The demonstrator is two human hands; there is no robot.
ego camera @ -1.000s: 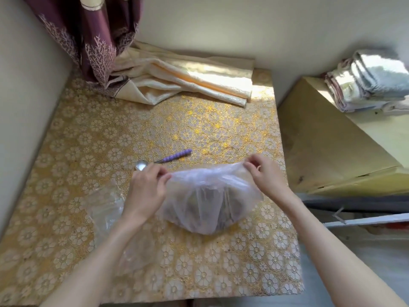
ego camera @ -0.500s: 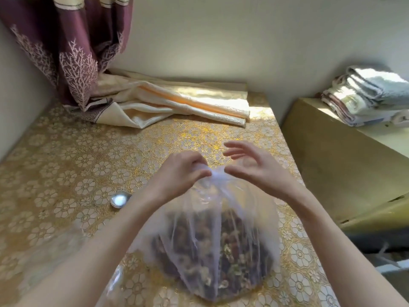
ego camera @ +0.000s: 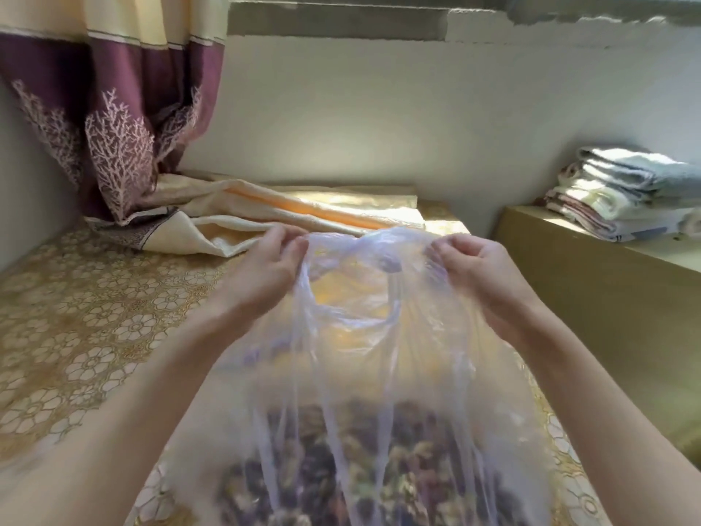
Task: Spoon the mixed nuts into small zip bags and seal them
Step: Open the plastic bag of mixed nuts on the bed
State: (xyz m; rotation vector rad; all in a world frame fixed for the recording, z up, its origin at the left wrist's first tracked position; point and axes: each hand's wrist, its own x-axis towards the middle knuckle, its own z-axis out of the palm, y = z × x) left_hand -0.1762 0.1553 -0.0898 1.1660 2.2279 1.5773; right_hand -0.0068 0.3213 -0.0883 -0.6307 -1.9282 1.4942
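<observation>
Your left hand (ego camera: 265,271) and right hand (ego camera: 474,275) each pinch a side of the rim of the big clear plastic bag (ego camera: 379,354), fingers curled into the film and drawn apart, most likely so its mouth stands wide enough for a spoon. The mixed nuts (ego camera: 360,468) sit heaped in the bottom of that bag, which hangs below your hands and close over the gold-patterned bench (ego camera: 95,336), so the weight keeps the film taut. Beyond the bag lies a folded cream cloth (ego camera: 265,210); no spoon or small zip bag is in sight.
</observation>
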